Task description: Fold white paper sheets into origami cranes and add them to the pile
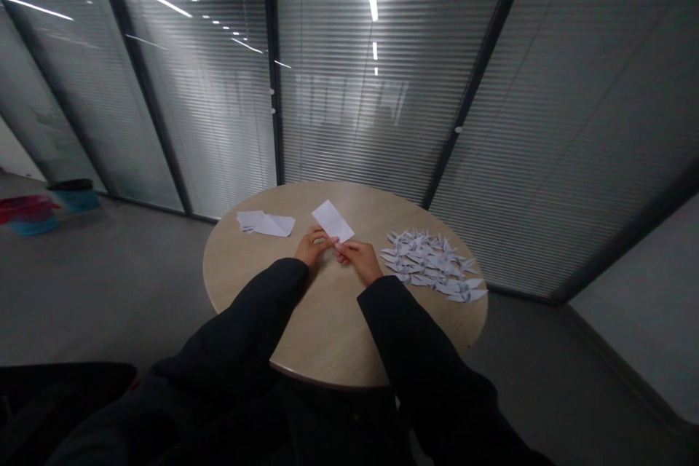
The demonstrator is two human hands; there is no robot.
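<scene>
A white rectangular piece of paper [333, 220] is pinched at its near edge between my two hands, tilted above the round table. My left hand [313, 245] closes its fingertips on the lower left corner. On the lower right corner, my right hand [358, 258] grips with thumb and fingers, the two hands nearly touching. Left of them lies a loose stack of white paper sheets [267, 223]. To the right, several folded white paper cranes [429, 262] sit close together in rows.
The round wooden table [328, 320] stands against a glass partition with blinds [360, 124]. On the floor at far left are a blue bin with a red liner [30, 215] and another blue bin with a dark liner [75, 194]. A dark chair-like shape [60, 408] is at lower left.
</scene>
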